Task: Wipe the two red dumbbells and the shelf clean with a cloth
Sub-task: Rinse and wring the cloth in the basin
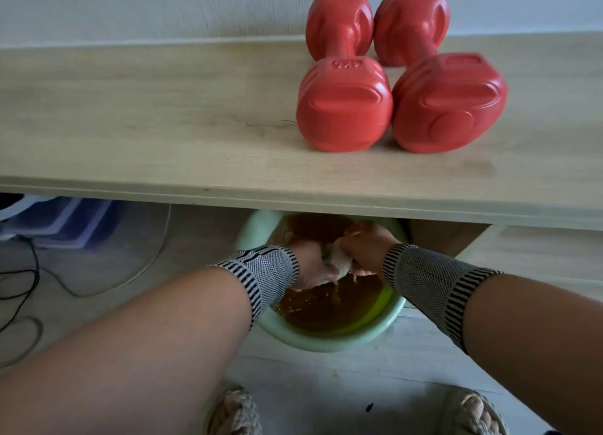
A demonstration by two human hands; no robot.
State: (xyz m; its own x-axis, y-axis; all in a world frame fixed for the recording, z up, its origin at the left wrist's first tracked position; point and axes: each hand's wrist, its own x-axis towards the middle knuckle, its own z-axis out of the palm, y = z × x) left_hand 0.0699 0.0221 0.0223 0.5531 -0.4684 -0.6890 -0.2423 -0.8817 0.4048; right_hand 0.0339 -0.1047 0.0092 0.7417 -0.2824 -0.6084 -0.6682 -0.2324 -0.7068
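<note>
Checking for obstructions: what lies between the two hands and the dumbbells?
In the head view, the shelf front edge lies between the hands, wringing the cloth, and the dumbbells.

Two red dumbbells lie side by side on a pale wooden shelf, toward its right end: the left dumbbell and the right dumbbell, nearly touching, their handles pointing away toward the white wall. Below the shelf's front edge, on the floor, stands a light green basin holding brownish water. Above it, the left hand and right hand both grip a pale wet cloth bunched between them. Each wrist wears a striped knit band. Dark cables trail on the floor at left, and woven sandals show at the bottom.
</note>
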